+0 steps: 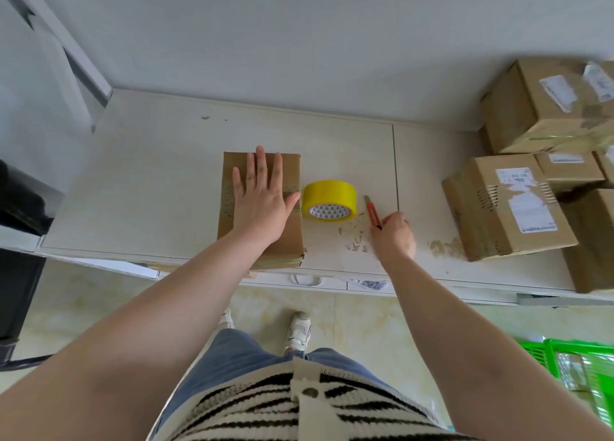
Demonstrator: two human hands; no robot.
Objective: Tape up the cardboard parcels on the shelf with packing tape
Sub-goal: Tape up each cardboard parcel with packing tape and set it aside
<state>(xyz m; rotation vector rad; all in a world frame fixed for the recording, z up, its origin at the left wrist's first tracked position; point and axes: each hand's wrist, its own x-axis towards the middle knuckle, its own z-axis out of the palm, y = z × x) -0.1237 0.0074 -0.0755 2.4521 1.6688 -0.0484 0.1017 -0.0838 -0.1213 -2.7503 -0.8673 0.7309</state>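
Two bare hands work over a pale shelf top (159, 161) that runs across the middle of the frame. At centre, the left hand (262, 198) lies flat, fingers straight and spread, pressing on the top of a brown cardboard parcel (292, 238) whose near end reaches the shelf's front edge. Just right of the parcel, touching or nearly touching it, a roll of yellow packing tape (329, 199) stands on its edge. Further right, the right hand (395, 234) curls its fingers round the near end of a red utility knife (372, 212) lying on the shelf. At the right edge of the frame, several more cardboard boxes (508, 205) with white labels are stacked.
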